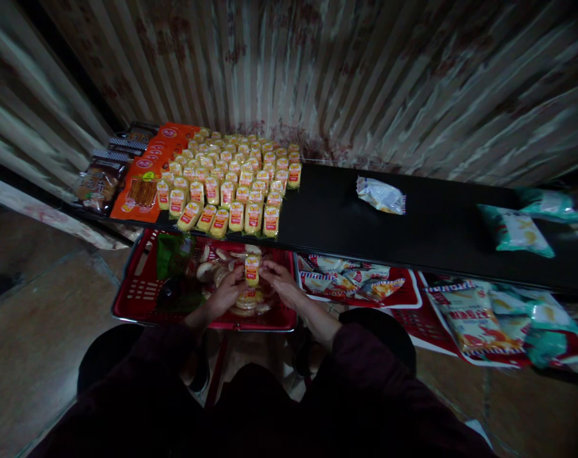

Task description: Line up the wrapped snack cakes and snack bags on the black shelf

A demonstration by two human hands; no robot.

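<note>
A small yellow wrapped snack cake [251, 270] with a red and white label stands upright between my two hands, over a red basket [121, 299]. My left hand [226, 292] grips its left side, fingers bent inward. On its other side, the fingers of my right hand [280, 281] close against the edge of the wrapper. Below my hands, the basket holds more wrapped cakes [245, 304], several pale round pieces in clear wrapping and a green packet [169, 254]. Rows of matching snack cakes [236, 216], labels showing, fill the shelf just beyond.
The black shelf [327, 216] also carries orange packets [143, 178], dark brown packets [98, 181], a white packet [380, 195] and teal bags [518, 232]. Red baskets [415, 299] with snack bags [470, 315] stand to the right. A pleated curtain [289, 76] hangs behind.
</note>
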